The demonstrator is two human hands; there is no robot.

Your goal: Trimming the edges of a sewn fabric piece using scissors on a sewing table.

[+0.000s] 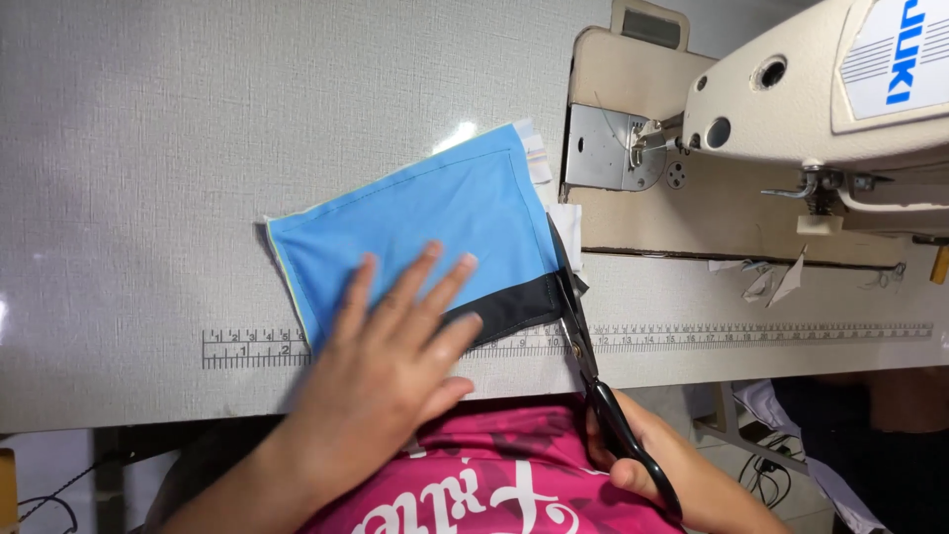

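In the head view, the left hand [390, 341] is laid flat, fingers spread and open, on a blue fabric piece [425, 222] with a black band [514, 307] along the edge nearest the person; nothing is gripped, the cloth is only pressed to the grey table [148, 148]. The right hand [643, 450] is closed around the black handles of a pair of scissors [578, 326], whose blades run away from it along the right edge of the fabric, touching the black band. No containers are seen. A printed ruler strip [751, 336] is crossed by the scissors just beyond the right hand and passes under the left hand's fingers. Wide bare tabletop lies beyond and to the left of the left hand. Beyond the right hand, a cream sewing machine [791, 109] stands close, with pale scraps [776, 282] lying beside it.
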